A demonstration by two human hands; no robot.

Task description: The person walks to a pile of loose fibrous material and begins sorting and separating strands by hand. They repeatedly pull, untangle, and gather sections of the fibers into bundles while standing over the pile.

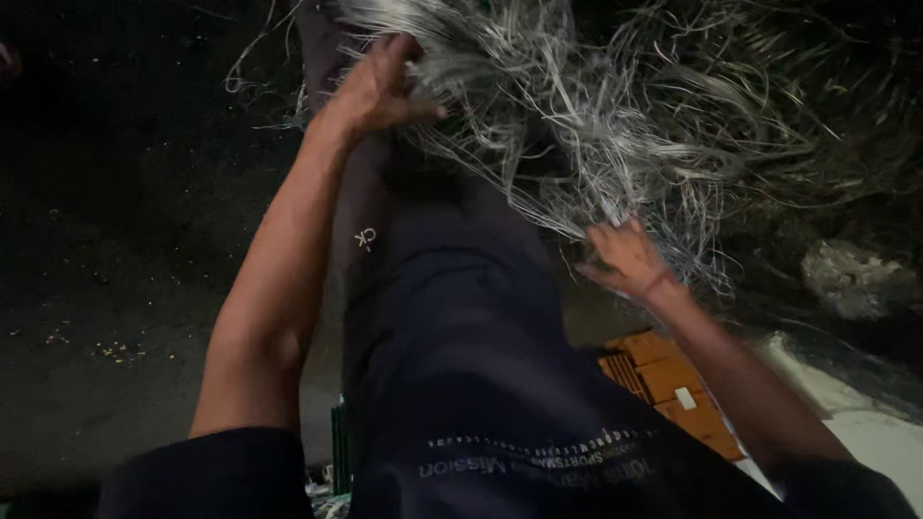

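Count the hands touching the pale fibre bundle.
2. The left hand grips strands at the top of the pale fibre bundle; the right hand presses its lower edge. Others could be hidden in the dark.

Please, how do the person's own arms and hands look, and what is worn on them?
Both forearms are bare. Short dark navy sleeves end near the elbows. The left hand wears nothing visible. The right hand has a thin reddish band at the wrist. No gloves or watch show.

Tangled mass of thin silvery-grey wire strands (596, 125): 1. Orange slatted plastic crate (668, 384): 1. Grey rock (851, 279): 1. Bare hands: 2.
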